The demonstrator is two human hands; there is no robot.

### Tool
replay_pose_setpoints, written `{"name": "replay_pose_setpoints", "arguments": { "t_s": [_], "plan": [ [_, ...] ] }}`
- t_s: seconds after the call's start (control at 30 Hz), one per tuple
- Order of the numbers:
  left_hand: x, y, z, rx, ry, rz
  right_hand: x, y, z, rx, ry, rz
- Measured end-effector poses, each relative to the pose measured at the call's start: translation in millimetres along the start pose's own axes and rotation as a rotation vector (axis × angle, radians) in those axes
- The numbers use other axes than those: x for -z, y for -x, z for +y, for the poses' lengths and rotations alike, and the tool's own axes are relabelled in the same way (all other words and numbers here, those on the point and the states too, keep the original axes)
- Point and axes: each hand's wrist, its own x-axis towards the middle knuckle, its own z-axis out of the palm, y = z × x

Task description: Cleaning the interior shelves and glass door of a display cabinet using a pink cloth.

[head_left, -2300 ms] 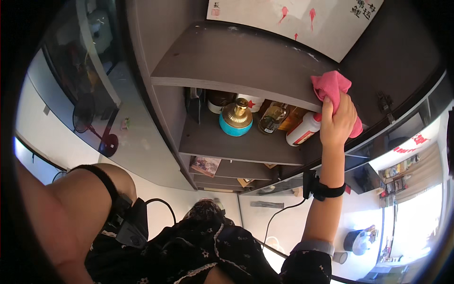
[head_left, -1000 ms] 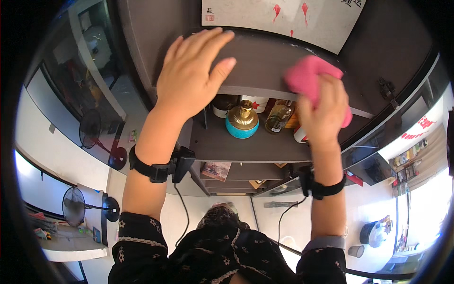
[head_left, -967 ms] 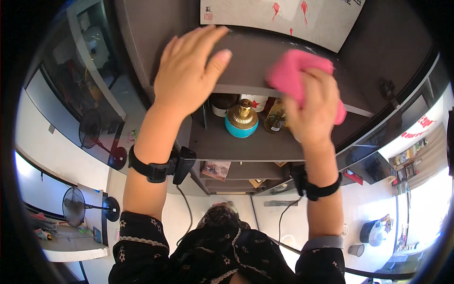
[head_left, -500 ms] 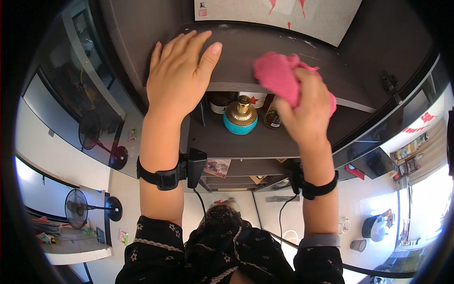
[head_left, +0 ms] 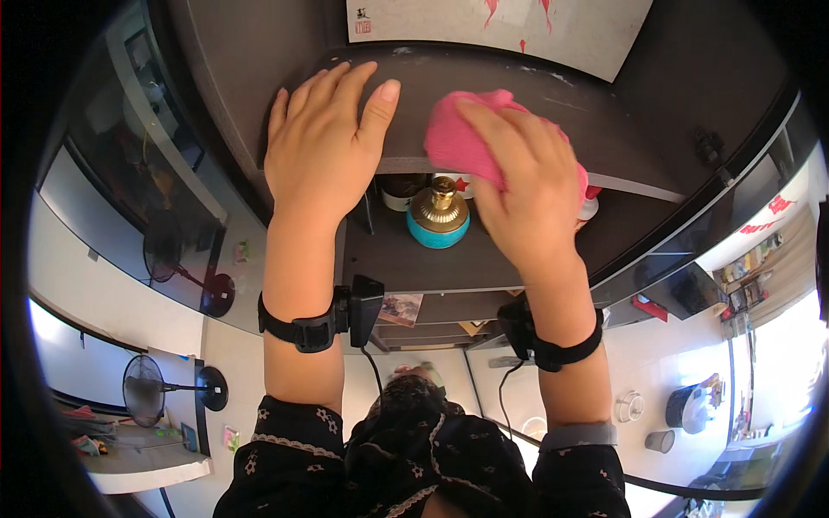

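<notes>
Currently, the left hand (head_left: 324, 147) lies palm down at the left end of a dark wood-grain shelf (head_left: 414, 95), its fingers pointing toward the back and its thumb spread away from them; it holds nothing, though whether the palm presses on the board cannot be told. The right hand (head_left: 531, 194) grips a crumpled pink cloth (head_left: 458, 138), fingers bent over its top, with one part bunched out past the fingertips on the left and another showing along the right side of the hand. That cloth is at the front part of the same shelf, right of the left hand and well apart from it. Behind both, a pale panel painted with red fish (head_left: 501, 30) stands at the back, and whitish marks (head_left: 553, 76) show on the board before it. On the compartment below, a turquoise bottle with a gold top (head_left: 439, 223) stands upright between the forearms, near a white container with a red star (head_left: 465, 186). Black straps circle both wrists.
</notes>
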Motion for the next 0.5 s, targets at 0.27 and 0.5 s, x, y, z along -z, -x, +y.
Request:
{"name": "replay_pose_setpoints", "arguments": {
  "t_s": [0.27,0.5],
  "plan": [
    [-5,1,-3,-0.042,-0.018,-0.002,8,7,24,-0.041,0.008,-0.096],
    [-6,0,-5,-0.011,0.021,-0.047,44,30,68,-0.113,0.079,-0.101]
  ]
}}
